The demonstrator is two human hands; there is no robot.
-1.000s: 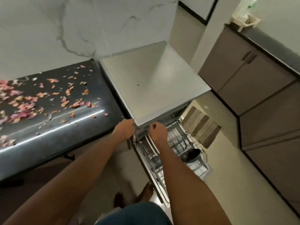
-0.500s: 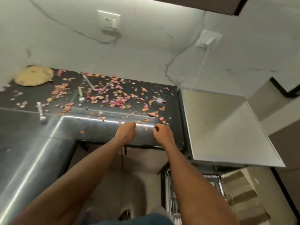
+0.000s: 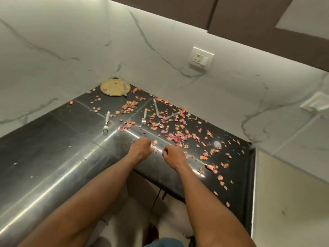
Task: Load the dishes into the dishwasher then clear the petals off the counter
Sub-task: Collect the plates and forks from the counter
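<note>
The view has turned from the open dishwasher to the desk [image 3: 53, 157], and both hands came with it. The left hand [image 3: 140, 148] and right hand [image 3: 173, 155] now hover over the front edge, fingers curled, holding nothing. So one load seems finished and the person is back for more. The plate [image 3: 113, 87] with a utensil on it waits in the far corner. Two forks [image 3: 106, 123] lie in the middle, other cutlery near them. The petals [image 3: 178, 136] are spread over the right part, not yet cleared.
</note>
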